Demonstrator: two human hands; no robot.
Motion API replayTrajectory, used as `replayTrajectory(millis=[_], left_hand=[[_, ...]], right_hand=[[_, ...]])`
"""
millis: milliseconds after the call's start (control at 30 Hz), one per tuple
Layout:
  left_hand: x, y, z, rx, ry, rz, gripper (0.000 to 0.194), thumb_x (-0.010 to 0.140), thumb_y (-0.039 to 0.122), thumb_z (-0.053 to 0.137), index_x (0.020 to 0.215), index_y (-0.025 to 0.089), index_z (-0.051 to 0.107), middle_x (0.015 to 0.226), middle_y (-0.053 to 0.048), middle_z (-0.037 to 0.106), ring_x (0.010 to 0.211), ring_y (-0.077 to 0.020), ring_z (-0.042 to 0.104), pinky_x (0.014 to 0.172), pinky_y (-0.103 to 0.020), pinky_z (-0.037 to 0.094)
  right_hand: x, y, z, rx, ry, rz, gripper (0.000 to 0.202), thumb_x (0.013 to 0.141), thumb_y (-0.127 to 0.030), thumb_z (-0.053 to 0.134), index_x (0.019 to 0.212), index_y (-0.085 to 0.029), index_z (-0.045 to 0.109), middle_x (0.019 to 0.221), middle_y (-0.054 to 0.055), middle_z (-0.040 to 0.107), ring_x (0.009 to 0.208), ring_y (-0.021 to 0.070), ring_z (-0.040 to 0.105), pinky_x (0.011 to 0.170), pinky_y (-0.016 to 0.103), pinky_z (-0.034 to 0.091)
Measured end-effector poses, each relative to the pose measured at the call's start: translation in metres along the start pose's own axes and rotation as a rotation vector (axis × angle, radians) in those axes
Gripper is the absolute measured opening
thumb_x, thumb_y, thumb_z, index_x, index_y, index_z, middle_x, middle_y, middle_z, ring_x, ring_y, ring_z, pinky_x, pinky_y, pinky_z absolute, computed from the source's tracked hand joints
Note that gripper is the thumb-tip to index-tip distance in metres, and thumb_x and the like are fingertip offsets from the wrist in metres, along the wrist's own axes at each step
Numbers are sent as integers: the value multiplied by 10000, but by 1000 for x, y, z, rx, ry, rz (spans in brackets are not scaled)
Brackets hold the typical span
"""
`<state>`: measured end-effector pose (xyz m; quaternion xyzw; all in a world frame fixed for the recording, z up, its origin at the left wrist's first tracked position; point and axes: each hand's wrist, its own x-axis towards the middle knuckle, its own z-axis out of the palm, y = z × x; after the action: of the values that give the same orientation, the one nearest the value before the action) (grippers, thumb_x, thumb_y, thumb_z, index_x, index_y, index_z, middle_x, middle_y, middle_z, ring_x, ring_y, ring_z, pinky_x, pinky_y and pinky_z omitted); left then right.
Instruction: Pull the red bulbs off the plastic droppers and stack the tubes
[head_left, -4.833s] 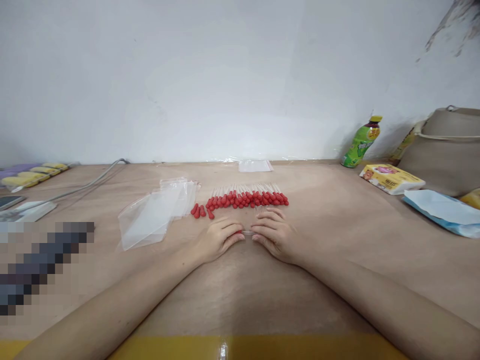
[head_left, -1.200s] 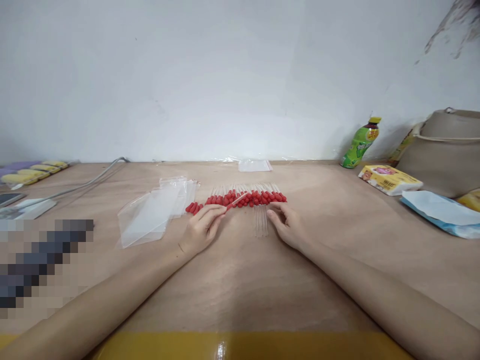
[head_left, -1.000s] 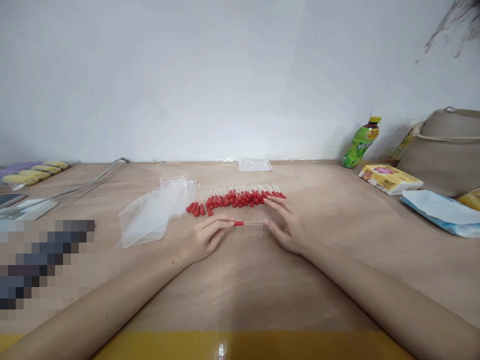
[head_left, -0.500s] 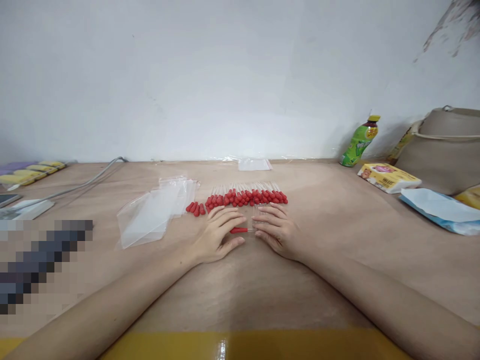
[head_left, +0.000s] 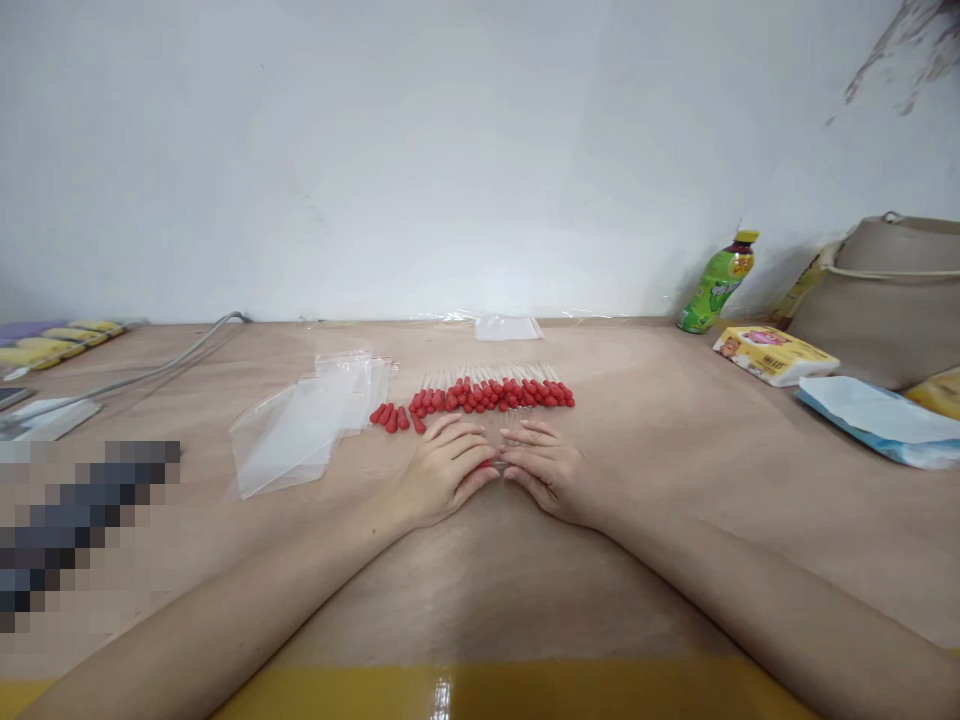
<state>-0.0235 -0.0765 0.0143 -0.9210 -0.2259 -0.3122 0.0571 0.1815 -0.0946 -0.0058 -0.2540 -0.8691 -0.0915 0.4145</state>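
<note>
My left hand (head_left: 454, 467) is closed on a small red rubber bulb (head_left: 487, 463), mostly hidden by its fingers. Facing it, my right hand (head_left: 546, 470) pinches the clear thin tube (head_left: 501, 464) that meets the bulb; the fingertips of both hands nearly touch. Several clear tubes (head_left: 517, 414) lie just beyond my right fingers. Behind the hands runs a row of red-bulbed droppers (head_left: 491, 393), their clear ends pointing to the wall. Loose red bulbs (head_left: 391, 416) rest left of the row.
Clear plastic bags (head_left: 300, 425) lie on the left. A white packet (head_left: 508, 328) is by the wall. At the right are a green bottle (head_left: 716, 285), a yellow tissue pack (head_left: 776, 355), a blue-white packet (head_left: 877, 418) and a beige bag (head_left: 885, 300). A grey cable (head_left: 165, 365) crosses the left.
My hands have come closer together, and my left fingers now cover most of the red bulb. Another loose red bulb shows beside my left fingertips.
</note>
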Motion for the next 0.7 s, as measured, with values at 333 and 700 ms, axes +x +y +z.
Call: replayTrajectory(millis=[333,700], left_hand=[[2,7,-8,5,-73,55,179,890,222,422,883,194,599,938,-23,687,1067,-185,558,1048,-448,244],[-3,7,-9,-28,-75,43,210,888,211,398,852,194,603,847,-19,691,1033,-194,576,1045,-467,239]], right_hand=[[-2,-2,-3,23,-35,-73,211,857,-146,467,1029,-162,588,1027,78,666,1091,170,555,978,353,454],[1,-5,-13,-94,6,-189,211,834,-108,495,1009,-128,610,990,116,677,1082,196,561,965,355,471]])
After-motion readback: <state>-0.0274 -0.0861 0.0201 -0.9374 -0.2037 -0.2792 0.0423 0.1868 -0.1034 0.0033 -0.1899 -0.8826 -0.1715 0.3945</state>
